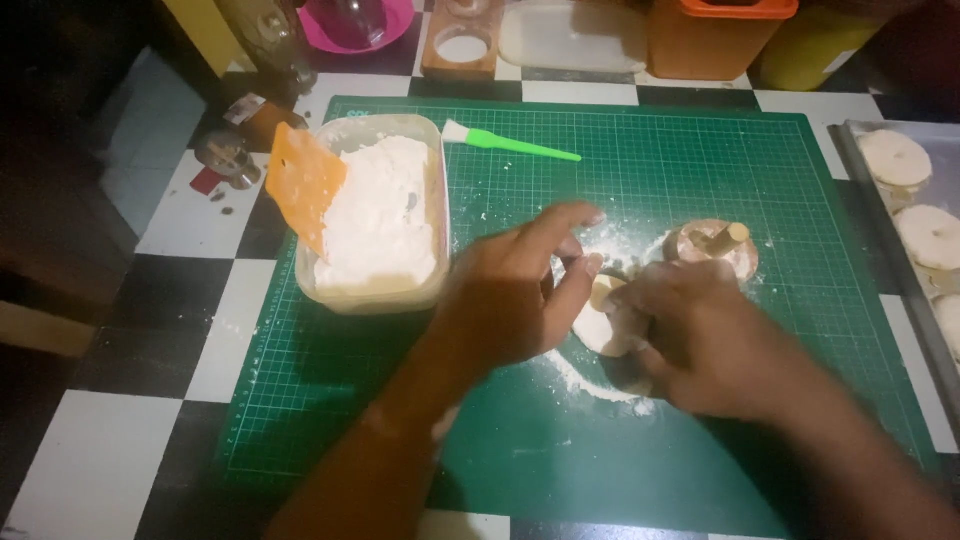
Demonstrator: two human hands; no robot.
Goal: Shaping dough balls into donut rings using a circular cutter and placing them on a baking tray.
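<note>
While both hands work over the green cutting mat (700, 140), I read the scene from the left edge across. On the checkered desk (190, 215) at far left sit a small round metal piece (222, 152) and a dark jar (262, 118). Just right of them stands a clear plastic tub of flour (385, 215), an orange scraper (305, 185) leaning tilted on its left rim. Beyond the tub lies a green-handled pastry brush (510, 145), flat on the mat, bristles toward the tub.

At centre, my left hand (510, 290) hovers with its grip loose and open, fingers spread and curved, holding nothing; its fingertips sit just beside a pale lump of dough (605, 325). The dough rests on the mat in a dusting of flour, between the two hands. My right hand (710, 340) is blurred; it presses against the dough's right side, but I cannot tell whether its grip is closed around anything.

Just behind the right hand stands a round wooden mould with a short peg handle (715, 245), ringed by spilled flour. At far right, a metal tray (850, 150) carries pale shaped dough rounds (895, 158). Along the back edge stand a pink bowl (365, 25), a wooden mould block (462, 40) and an orange container (715, 40).
</note>
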